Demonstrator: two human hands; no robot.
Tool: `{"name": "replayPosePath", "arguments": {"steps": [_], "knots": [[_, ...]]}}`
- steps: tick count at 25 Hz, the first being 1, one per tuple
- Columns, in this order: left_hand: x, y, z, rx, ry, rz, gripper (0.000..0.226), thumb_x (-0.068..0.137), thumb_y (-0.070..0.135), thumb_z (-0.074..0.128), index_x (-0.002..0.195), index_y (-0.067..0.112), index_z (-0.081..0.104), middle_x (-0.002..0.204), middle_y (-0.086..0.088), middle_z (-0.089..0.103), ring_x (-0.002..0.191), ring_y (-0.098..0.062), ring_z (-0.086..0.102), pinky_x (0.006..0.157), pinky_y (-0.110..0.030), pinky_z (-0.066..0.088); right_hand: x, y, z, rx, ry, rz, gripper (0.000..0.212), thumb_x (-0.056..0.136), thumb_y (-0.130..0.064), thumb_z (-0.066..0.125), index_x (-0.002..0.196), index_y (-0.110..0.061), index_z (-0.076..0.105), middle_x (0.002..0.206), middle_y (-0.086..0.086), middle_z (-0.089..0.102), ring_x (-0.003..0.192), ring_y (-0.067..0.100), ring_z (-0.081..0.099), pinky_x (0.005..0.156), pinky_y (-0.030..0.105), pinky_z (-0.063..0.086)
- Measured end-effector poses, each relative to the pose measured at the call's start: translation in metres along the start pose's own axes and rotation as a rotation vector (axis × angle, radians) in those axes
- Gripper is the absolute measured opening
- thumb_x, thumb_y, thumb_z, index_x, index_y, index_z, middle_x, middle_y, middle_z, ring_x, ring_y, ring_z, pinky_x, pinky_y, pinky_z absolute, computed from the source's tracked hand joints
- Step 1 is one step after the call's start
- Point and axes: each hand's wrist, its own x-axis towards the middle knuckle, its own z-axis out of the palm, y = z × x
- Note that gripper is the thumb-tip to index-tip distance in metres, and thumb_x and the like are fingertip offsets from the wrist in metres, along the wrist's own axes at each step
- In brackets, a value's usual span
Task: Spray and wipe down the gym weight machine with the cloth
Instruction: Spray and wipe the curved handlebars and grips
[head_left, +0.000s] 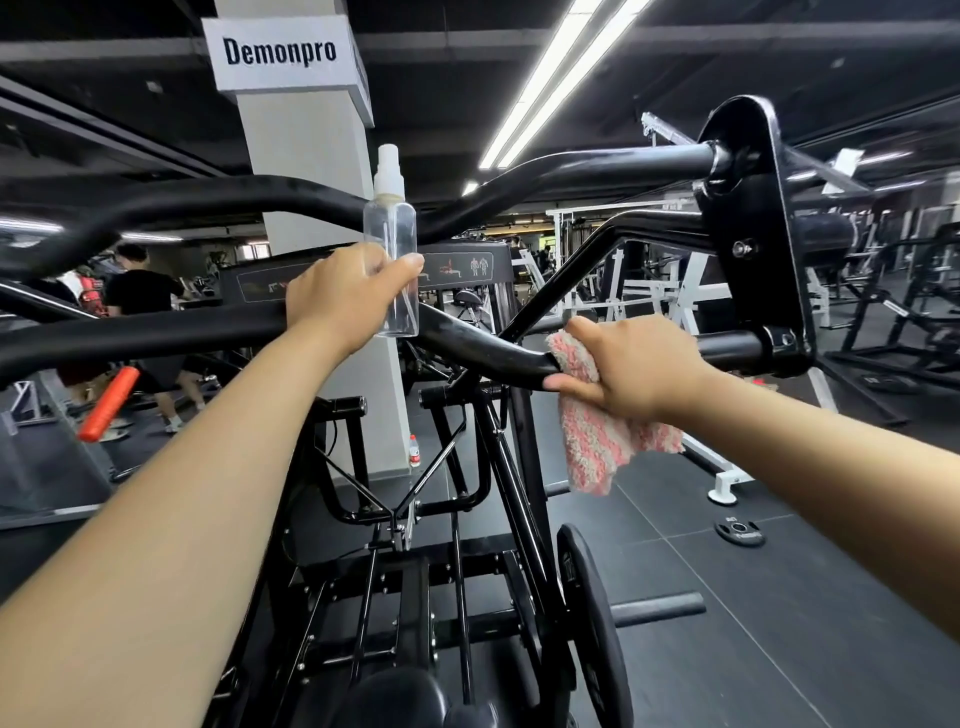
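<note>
You are looking down both your bare forearms at a black weight machine (519, 358) in a gym. Your left hand (343, 296), just left of centre at about 11 o'clock, is curled around a clear plastic spray bottle (390, 228), held upright with its white nozzle on top, in front of the machine's curved handlebar. Your right hand (631, 366), at about 3 o'clock from centre, grips a pink-and-white striped cloth (597, 441) wrapped over the lower black bar; thumb beneath, fingers over the top, and the loose end of the cloth hangs below your wrist toward 5 o'clock. To the right of that hand the bar runs into a flat black bracket plate (753, 234) at 2 o'clock. Below, at 6 o'clock, sits the machine's frame with a black weight plate (592, 623) mounted edge-on. A white pillar (306, 145) with a sign reading "Demonpro" (280, 52) stands at 12 o'clock, and an orange foam handle (109, 402) shows at 9 o'clock.
</note>
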Motion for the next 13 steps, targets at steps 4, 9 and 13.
{"name": "replayPosePath", "arguments": {"steps": [4, 9, 13], "knots": [[0.001, -0.001, 0.000, 0.004, 0.007, 0.000, 0.046, 0.093, 0.052, 0.042, 0.063, 0.016, 0.044, 0.062, 0.005, 0.047, 0.077, -0.026, 0.048, 0.071, -0.031, 0.029, 0.010, -0.007, -0.002, 0.160, 0.004, 0.222, 0.063, 0.093, -0.064, 0.012, 0.074, -0.019, 0.052, 0.062, 0.001, 0.050, 0.075, 0.030, 0.063, 0.062, 0.033, 0.046], [0.001, -0.002, 0.002, 0.011, -0.010, 0.005, 0.047, 0.092, 0.053, 0.042, 0.066, 0.014, 0.050, 0.062, 0.005, 0.047, 0.078, -0.026, 0.050, 0.071, -0.032, 0.029, 0.051, 0.002, -0.013, 0.681, -0.111, 0.589, 0.068, 0.096, -0.060, 0.019, 0.103, -0.006, 0.060, 0.104, 0.016, 0.059, 0.110, 0.033, 0.057, 0.087, 0.035, 0.040], [0.002, -0.003, 0.001, -0.002, -0.011, 0.005, 0.057, 0.076, 0.063, 0.033, 0.075, 0.011, 0.056, 0.064, 0.007, 0.049, 0.078, -0.023, 0.050, 0.070, -0.031, 0.028, 0.032, -0.039, -0.026, 0.358, -0.296, -0.009, 0.084, 0.075, -0.067, 0.059, 0.137, -0.020, 0.029, 0.094, -0.007, 0.055, 0.085, 0.023, 0.060, 0.072, 0.031, 0.047]]}}
